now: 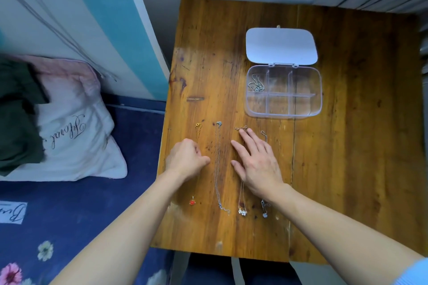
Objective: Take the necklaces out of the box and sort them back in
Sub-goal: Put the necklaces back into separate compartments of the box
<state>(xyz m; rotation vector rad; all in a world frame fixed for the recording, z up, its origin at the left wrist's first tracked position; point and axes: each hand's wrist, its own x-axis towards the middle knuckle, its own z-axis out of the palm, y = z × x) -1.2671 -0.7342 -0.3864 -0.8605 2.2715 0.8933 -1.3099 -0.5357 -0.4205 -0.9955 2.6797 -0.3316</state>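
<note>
A wooden table [335, 146] fills the centre and right of the frame. In its upper middle sits a clear plastic box [283, 92] with its white lid [281, 45] swung open behind it; one silver chain [256, 83] lies bunched in the box's upper-left compartment, and the other compartments look bare.

Below the box, four necklaces lie stretched out side by side, running up and down the frame. From the left: a gold necklace [198, 127] with a red pendant [192, 202] at its lower end, a long silver necklace [217, 164], a rose-toned necklace [240, 127] ending in a small flower pendant [242, 212], and a fourth necklace [264, 208] largely covered by the right forearm.

The left hand [187, 159] is curled into a loose fist over the middle of the gold necklace (whether it pinches the chain, I cannot tell). The right hand [257, 164] lies flat with fingers spread, resting over the rose-toned necklace, fingertips just at its clasp end.

At the left of the frame, a pillow [76, 146] lies on a bed with a dark blue floral sheet [92, 215].
</note>
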